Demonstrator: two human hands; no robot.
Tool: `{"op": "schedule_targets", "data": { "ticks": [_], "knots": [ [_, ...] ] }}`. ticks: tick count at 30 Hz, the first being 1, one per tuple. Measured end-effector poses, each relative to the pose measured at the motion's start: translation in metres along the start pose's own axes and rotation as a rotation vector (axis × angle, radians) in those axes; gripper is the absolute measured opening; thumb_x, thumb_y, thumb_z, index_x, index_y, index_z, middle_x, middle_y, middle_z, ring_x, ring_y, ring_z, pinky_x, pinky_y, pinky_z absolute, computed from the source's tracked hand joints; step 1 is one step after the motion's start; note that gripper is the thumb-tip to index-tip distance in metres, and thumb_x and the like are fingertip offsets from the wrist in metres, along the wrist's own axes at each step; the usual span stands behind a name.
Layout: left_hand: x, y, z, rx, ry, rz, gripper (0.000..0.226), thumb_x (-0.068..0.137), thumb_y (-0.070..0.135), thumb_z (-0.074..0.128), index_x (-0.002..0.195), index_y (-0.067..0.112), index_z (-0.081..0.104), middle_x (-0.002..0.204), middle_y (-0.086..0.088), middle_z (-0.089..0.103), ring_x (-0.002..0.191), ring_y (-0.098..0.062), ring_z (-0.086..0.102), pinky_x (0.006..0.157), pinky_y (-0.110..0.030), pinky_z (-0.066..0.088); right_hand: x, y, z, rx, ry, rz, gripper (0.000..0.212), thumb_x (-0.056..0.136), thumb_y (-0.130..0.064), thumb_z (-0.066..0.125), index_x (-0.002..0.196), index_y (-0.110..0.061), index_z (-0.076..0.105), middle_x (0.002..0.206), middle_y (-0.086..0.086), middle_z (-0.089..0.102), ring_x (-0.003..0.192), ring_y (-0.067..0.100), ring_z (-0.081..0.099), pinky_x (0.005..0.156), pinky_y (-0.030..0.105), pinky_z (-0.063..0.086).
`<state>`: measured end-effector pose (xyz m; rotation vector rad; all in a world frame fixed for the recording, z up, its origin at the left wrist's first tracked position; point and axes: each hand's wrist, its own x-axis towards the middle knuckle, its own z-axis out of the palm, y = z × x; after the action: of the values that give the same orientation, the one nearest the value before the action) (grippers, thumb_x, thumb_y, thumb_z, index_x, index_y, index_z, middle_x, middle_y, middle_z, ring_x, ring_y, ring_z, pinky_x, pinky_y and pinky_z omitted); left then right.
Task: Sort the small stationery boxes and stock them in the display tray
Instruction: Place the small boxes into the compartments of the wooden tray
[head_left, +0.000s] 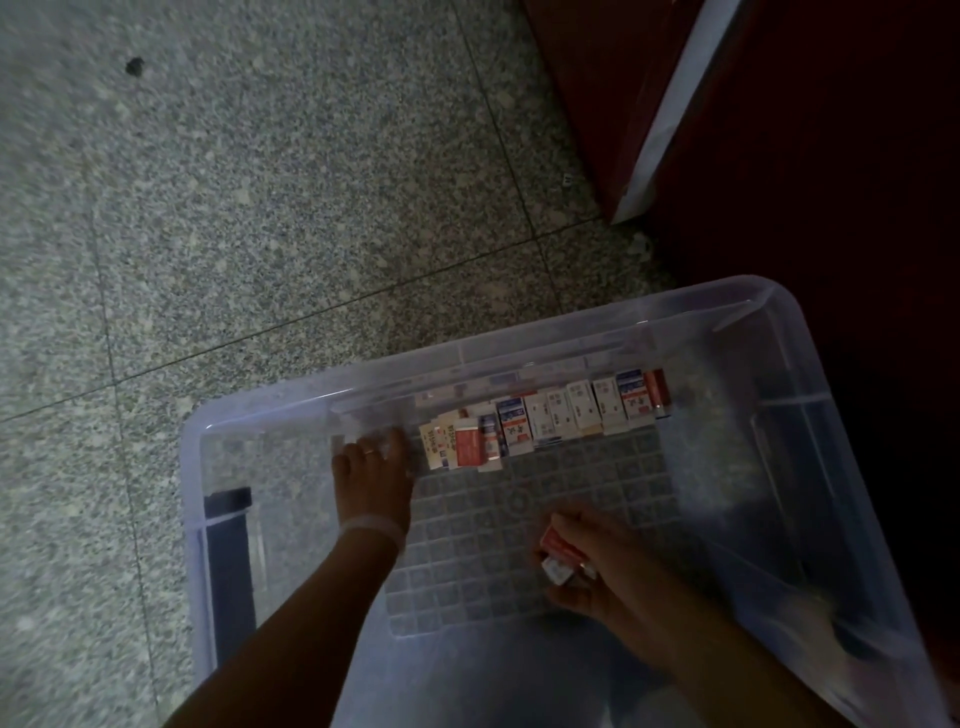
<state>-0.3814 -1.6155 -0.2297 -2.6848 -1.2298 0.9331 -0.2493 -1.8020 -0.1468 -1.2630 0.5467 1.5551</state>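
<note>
Here, two hands, right hand (587, 561) gripping small boxes (561, 558); one clear tray (795, 332)

clear bin (467, 353), row of small boxes (545, 415), right hand (587, 561) holding box (558, 545)

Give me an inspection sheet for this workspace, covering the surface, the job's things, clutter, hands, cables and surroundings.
Surface: speckled stone floor with tile seams; one dark spot at upper left.
Job's things: clear plastic bin on the floor; row of small boxes standing along its far wall, the left-end ones leaning.
Clutter: dark strap-like piece at the bin's left side; what it is cannot be told.
Hands: left hand reaches beside the row's left end, contact unclear; right hand holds a few small boxes.
Cables: nothing seen.
Surroundings: dark red cabinet with a pale edge at upper right.
</note>
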Motion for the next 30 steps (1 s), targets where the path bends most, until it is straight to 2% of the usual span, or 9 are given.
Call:
{"op": "schedule_targets", "data": {
  "ticks": [1,3,6,9,13,16,20,25,30],
  "knots": [
    [0.003,0.0,0.007,-0.022,0.07,-0.003,0.068,0.052,0.014,0.089,0.115,0.004,0.065,0.086,-0.033,0.062,0.066,-0.04,0.062,0.068,-0.045,0.051,0.001,0.001,-0.001,-0.003,0.005,0.002,0.011,0.092,-0.012,0.052,0.088,-0.016,0.061,0.064,0.004,0.067,0.062,0.015,0.061,0.054,0.029,0.05],
    [0.003,0.004,0.015,-0.093,0.049,0.004,0.062,0.054,-0.001,0.082,0.114,0.003,0.066,0.09,-0.037,0.06,0.058,-0.04,0.061,0.062,-0.046,0.05,0.003,0.003,-0.004,-0.009,0.03,0.002,0.011,0.092,-0.012,0.053,0.089,-0.017,0.062,0.065,0.003,0.067,0.064,0.015,0.061,0.056,0.029,0.051],
    [-0.004,0.02,0.015,-0.319,-0.016,-0.095,0.056,0.088,0.004,0.051,0.142,0.012,0.04,0.141,-0.031,0.035,0.113,-0.045,0.048,0.09,-0.051,0.04,0.004,0.006,-0.006,0.0,0.057,0.003,0.011,0.091,-0.011,0.053,0.087,-0.016,0.062,0.066,0.004,0.066,0.067,0.018,0.06,0.058,0.032,0.049],
    [-0.016,0.03,0.024,-0.52,-0.005,-0.128,0.052,0.092,0.007,0.048,0.143,0.013,0.037,0.15,-0.018,0.028,0.135,-0.037,0.028,0.108,-0.052,0.026,0.004,0.006,-0.006,0.006,0.065,0.012,0.01,0.091,-0.011,0.054,0.086,-0.015,0.062,0.067,0.006,0.066,0.068,0.02,0.06,0.062,0.035,0.049],
    [-0.031,0.024,0.027,-0.801,0.272,-0.29,0.054,0.085,-0.001,0.061,0.137,0.003,0.046,0.141,-0.031,0.037,0.129,-0.045,0.036,0.105,-0.053,0.032,0.007,0.004,-0.009,0.006,0.084,-0.011,0.009,0.091,-0.011,0.054,0.087,-0.015,0.06,0.078,0.009,0.064,0.074,0.021,0.059,0.064,0.035,0.048],
    [-0.038,0.032,0.015,-1.029,0.109,-0.623,0.051,0.09,0.008,0.056,0.138,0.001,0.042,0.146,-0.02,0.032,0.129,-0.038,0.035,0.105,-0.041,0.027,0.006,0.005,-0.008,0.022,0.091,-0.01,0.01,0.091,-0.01,0.053,0.088,-0.016,0.06,0.078,0.009,0.063,0.073,0.021,0.058,0.065,0.035,0.047],
    [-0.028,0.039,0.018,-1.181,0.012,-0.785,0.046,0.092,0.009,0.055,0.135,0.003,0.04,0.135,-0.025,0.04,0.118,-0.042,0.046,0.099,-0.046,0.039,0.004,0.008,-0.007,0.019,0.096,0.003,0.012,0.091,-0.009,0.053,0.086,-0.016,0.061,0.072,0.007,0.064,0.071,0.021,0.058,0.065,0.035,0.048],
    [-0.026,0.04,0.003,-1.235,0.246,-0.804,0.026,0.097,0.017,0.049,0.118,0.001,0.05,0.105,-0.017,0.061,0.099,-0.03,0.058,0.084,-0.034,0.042,0.005,0.008,-0.009,0.015,0.109,0.0,0.013,0.092,-0.01,0.053,0.083,-0.016,0.06,0.067,0.004,0.065,0.068,0.02,0.058,0.06,0.032,0.049],
    [-0.01,0.013,-0.003,-1.176,0.224,-0.407,0.032,0.087,0.007,0.064,0.119,0.002,0.059,0.109,-0.015,0.066,0.099,-0.027,0.062,0.084,-0.029,0.042,0.004,0.01,-0.008,-0.011,0.096,-0.019,0.012,0.092,-0.01,0.053,0.086,-0.018,0.06,0.079,0.007,0.062,0.075,0.019,0.057,0.064,0.034,0.048]
  ]
}}
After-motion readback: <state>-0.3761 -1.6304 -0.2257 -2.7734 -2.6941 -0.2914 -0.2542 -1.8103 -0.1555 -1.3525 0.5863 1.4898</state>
